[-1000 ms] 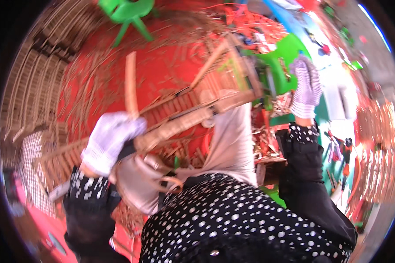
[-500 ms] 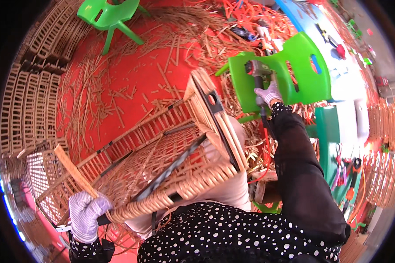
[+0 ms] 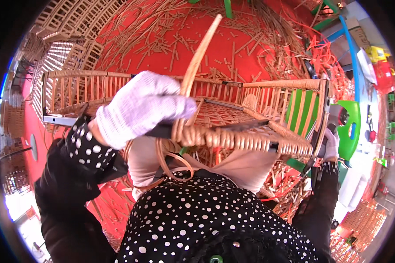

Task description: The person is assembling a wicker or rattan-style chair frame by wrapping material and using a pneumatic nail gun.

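My left hand (image 3: pixel 145 107), in a white knitted glove, is closed around an upright rattan strip (image 3: pixel 199 59) at the near rim of a wicker basket (image 3: pixel 241 139). Rattan is coiled tightly along part of that rim, and bare dark metal shows by my fingers. A loose loop of rattan (image 3: pixel 174 176) hangs below them. The basket lies across my lap. At its right end, my gloved right hand (image 3: pixel 332 143) is closed on an air nail gun (image 3: pixel 339 115), largely hidden behind the basket's frame and my hand.
Behind the nail gun stands a green plastic chair (image 3: pixel 352 131). Cut rattan pieces (image 3: pixel 180 48) litter the red floor (image 3: pixel 140 61). Woven panels (image 3: pixel 81 19) are stacked at the far left. Orange hose (image 3: pixel 327 55) lies tangled at the far right, beside a blue-edged table (image 3: pixel 352 48).
The basket has swung round to lie level across my lap. My left hand with the strip has come up toward the middle. The nail gun has left the chair seat in my right hand.
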Demonstrator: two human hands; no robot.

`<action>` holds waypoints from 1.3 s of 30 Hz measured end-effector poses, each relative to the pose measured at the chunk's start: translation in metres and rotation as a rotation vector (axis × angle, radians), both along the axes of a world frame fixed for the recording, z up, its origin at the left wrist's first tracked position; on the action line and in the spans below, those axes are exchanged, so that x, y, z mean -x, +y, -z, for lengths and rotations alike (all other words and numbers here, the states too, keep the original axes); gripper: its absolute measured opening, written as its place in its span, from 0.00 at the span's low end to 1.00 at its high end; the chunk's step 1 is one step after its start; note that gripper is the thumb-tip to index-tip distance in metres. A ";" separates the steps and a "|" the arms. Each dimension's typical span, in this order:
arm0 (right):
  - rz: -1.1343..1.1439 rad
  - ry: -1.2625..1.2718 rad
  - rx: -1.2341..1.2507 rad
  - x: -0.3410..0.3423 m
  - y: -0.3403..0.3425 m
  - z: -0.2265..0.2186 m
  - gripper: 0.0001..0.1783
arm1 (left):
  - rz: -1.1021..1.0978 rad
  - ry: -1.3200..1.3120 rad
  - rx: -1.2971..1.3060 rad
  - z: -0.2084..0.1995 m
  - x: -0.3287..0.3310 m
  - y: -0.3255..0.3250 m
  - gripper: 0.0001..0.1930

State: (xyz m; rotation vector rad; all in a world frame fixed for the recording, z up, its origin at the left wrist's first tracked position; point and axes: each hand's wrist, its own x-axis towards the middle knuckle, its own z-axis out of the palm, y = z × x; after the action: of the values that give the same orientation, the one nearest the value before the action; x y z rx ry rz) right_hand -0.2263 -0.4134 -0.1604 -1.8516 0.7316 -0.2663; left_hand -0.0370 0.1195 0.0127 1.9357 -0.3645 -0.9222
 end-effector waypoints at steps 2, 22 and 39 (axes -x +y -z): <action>0.061 -0.082 -0.097 0.024 0.042 -0.075 0.13 | 0.166 -0.226 0.104 0.008 0.001 0.002 0.11; -1.169 0.495 0.607 -0.008 0.332 -0.288 0.14 | 0.532 -1.015 -0.136 0.049 -0.014 -0.010 0.10; -1.381 0.555 0.867 -0.027 0.344 -0.302 0.25 | 0.586 -1.127 -0.146 0.050 -0.006 -0.010 0.08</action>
State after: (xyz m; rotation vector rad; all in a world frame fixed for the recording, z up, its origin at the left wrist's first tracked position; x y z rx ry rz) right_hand -0.1998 -0.0697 0.1415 -2.8271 -0.5633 0.9969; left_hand -0.0309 0.1093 -0.0369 2.3739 -1.6004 -0.0698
